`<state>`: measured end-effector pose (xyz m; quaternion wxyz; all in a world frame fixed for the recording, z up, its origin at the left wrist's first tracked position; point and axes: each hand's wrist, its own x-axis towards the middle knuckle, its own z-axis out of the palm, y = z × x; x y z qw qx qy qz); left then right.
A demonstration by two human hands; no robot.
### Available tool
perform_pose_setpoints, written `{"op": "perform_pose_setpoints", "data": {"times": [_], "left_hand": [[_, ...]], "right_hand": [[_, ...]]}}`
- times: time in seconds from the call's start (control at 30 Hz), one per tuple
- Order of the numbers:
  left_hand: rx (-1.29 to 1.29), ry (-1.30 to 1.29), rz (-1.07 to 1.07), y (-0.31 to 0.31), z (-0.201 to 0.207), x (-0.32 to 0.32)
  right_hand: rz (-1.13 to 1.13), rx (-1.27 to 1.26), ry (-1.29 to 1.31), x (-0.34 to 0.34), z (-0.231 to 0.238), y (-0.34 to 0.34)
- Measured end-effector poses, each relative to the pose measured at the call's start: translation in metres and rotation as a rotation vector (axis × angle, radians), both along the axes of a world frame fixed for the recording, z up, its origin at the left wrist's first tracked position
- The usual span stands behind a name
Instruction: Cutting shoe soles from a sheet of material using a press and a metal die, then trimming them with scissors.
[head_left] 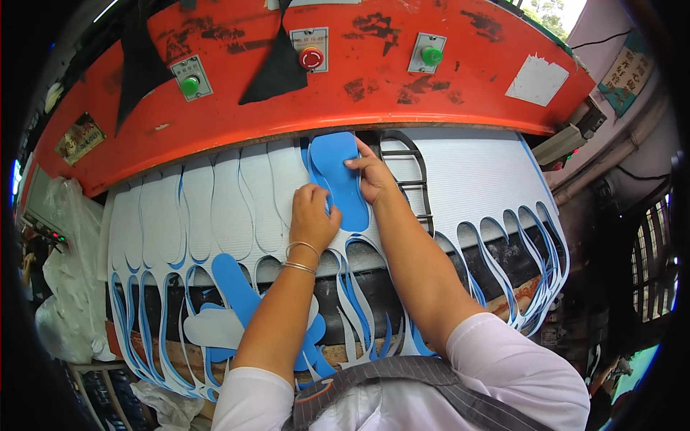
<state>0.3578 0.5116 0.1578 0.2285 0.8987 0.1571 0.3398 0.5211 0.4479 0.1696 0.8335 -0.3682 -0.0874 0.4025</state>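
Note:
A blue foam shoe sole (338, 176) lies lengthwise at the middle of a white ribbed foam sheet (474, 169). My right hand (374, 176) grips its right edge, thumb on top and the other fingers partly hidden. At the sole's lower left edge, my left hand (314, 215) has bent fingers closed against it; how much of it they hold is partly hidden. Right of my right hand, a dark metal cutting die (411, 179) with crossbars rests on the sheet. Left of the sole, several sole outlines are cut through the white sheet.
Beyond the sheet, a red machine beam (402, 90) spans the view, with green buttons and a red button (311, 58). Loose blue and white soles (214, 327) lie below my left forearm. Strips of cut sheet hang over the near edge. Clear plastic bags (72, 287) are at left.

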Motion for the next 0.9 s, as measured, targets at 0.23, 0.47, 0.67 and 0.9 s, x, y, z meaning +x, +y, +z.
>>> {"op": "perform_pose_setpoints", "data": {"times": [0.23,0.47,0.67,0.9], "left_hand": [[0.002,0.007,0.059,0.002,0.004,0.006],[0.163,0.226,0.064,0.008,-0.007,0.004],[0.171,0.283,0.013,0.011,-0.004,0.004],[0.121,0.291,0.03,0.004,-0.002,0.007]], "right_hand": [[0.218,-0.398,-0.253,-0.006,0.02,-0.008],[0.095,-0.585,-1.011,-0.046,0.027,-0.077],[0.143,-0.39,-1.389,-0.044,0.023,-0.093],[0.088,-0.613,-1.016,-0.034,0.03,-0.053]]}}
